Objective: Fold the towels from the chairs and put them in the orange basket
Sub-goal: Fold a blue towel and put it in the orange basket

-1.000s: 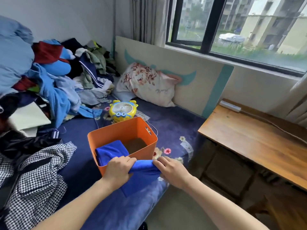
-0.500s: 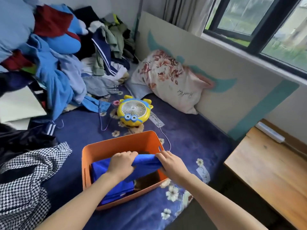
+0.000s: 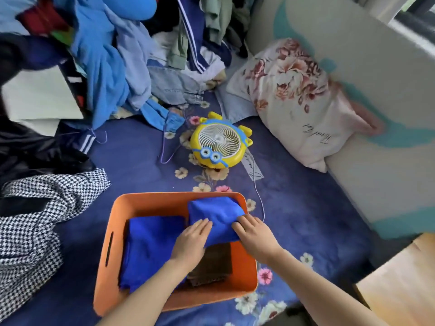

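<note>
Both hands, left hand [image 3: 193, 240] and right hand [image 3: 255, 234], lie flat and open on the folded blue towel [image 3: 211, 214]. It sits at the orange basket [image 3: 150, 203]'s upper-right corner, its long axis running up-frame, over a brown towel [image 3: 211, 267].

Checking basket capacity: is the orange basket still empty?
No: the orange basket already holds two blue towels and a brown one.

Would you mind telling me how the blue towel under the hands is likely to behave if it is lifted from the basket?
The folded blue towel bulges softly under both hands, so it would probably sag and unfold if lifted by one edge. It looks like light, plush cloth, likely easy to grip.
</note>
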A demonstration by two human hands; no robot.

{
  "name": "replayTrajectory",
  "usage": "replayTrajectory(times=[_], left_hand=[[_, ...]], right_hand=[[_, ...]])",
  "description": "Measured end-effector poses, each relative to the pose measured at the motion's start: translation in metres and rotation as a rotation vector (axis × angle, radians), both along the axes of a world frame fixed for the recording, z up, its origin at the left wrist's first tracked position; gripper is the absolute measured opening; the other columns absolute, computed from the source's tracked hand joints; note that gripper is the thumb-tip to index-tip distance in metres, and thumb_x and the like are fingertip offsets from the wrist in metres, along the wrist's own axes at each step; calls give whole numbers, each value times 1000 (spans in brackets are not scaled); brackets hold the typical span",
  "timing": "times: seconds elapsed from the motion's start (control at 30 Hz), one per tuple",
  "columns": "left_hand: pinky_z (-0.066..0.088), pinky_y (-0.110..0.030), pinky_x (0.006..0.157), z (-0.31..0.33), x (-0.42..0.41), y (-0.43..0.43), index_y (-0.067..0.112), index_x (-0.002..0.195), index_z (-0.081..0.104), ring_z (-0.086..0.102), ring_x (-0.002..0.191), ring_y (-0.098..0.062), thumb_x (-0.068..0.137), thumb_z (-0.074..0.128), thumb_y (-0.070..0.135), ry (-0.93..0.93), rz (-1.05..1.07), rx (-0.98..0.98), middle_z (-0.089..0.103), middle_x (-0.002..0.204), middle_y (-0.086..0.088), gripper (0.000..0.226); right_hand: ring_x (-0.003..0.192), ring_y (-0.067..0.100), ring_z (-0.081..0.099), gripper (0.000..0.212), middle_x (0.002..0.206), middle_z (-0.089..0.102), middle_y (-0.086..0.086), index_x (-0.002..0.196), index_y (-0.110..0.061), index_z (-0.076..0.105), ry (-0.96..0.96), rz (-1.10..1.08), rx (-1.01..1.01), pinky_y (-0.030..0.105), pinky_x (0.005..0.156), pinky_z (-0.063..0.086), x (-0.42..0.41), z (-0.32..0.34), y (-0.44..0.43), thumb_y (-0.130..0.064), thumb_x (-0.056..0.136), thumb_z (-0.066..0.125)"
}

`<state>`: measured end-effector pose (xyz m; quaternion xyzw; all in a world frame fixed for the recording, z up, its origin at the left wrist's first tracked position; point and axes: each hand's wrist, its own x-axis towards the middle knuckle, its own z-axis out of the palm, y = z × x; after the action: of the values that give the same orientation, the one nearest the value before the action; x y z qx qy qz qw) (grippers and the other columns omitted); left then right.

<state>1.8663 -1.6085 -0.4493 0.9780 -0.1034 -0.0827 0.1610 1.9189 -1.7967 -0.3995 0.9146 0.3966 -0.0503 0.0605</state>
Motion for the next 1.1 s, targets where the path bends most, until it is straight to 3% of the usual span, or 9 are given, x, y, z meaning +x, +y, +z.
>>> replayTrajectory(times=[0.07,0.1,0.17,0.23,0.3,0.47,0.77,1.0,1.1], left_hand=[[48,-26,93,-27,-17,-7,11,125,58,57,119,-20,49,88,27,242,-90,87,58,130,-11,83],[32,-33,109,-45,-26,-10,12,142,36,34,137,-24,73,73,30,321,-110,152,34,149,-14,80],[8,-42,117,-72,-40,-12,16,149,6,2,145,-28,93,46,31,574,-207,243,0,157,-13,70],[9,-42,117,-80,-51,-13,13,148,16,4,145,-29,95,38,33,713,-243,274,6,156,-15,60],[16,-42,115,-85,-57,-10,9,141,34,12,143,-29,96,36,32,733,-249,268,22,152,-16,50],[26,-40,107,-75,-59,-3,7,125,50,33,130,-29,95,36,29,711,-213,226,49,132,-13,41],[35,-34,95,-13,-61,32,8,107,56,43,117,-22,94,36,25,449,1,108,56,116,-6,29],[34,-25,100,35,-98,96,17,127,51,39,128,-14,97,37,30,244,364,-9,52,131,6,35],[40,-29,86,62,-124,109,14,111,57,48,117,-20,95,41,29,197,540,-63,59,116,1,27]], right_hand=[[77,23,60,22,72,64,0,79,-21,58,73,70,-200,34,75,43,-16,-30,3,-18,67,40],[88,25,64,32,80,69,2,80,-23,67,132,68,-330,39,87,39,-22,-45,7,-17,71,37],[127,33,45,39,125,58,17,113,-15,65,260,59,-548,47,110,19,-36,-74,12,-12,90,34],[140,39,16,40,148,27,22,135,-5,45,460,1,-729,50,115,7,-48,-99,15,-13,99,29],[140,39,12,40,151,19,23,137,-5,41,531,-30,-743,50,114,8,-56,-110,19,-13,100,28],[135,38,23,40,147,26,21,134,-8,44,532,-91,-633,46,113,16,-53,-106,20,-12,97,32],[130,34,32,37,138,40,15,129,-10,48,435,-177,-428,42,113,21,-47,-29,26,-13,95,38],[133,30,32,39,141,39,11,134,-13,45,437,-211,-275,40,109,29,-55,17,46,-19,96,39],[137,30,27,41,146,33,11,137,-15,41,426,-151,-235,41,111,26,-56,32,63,-20,97,37]])
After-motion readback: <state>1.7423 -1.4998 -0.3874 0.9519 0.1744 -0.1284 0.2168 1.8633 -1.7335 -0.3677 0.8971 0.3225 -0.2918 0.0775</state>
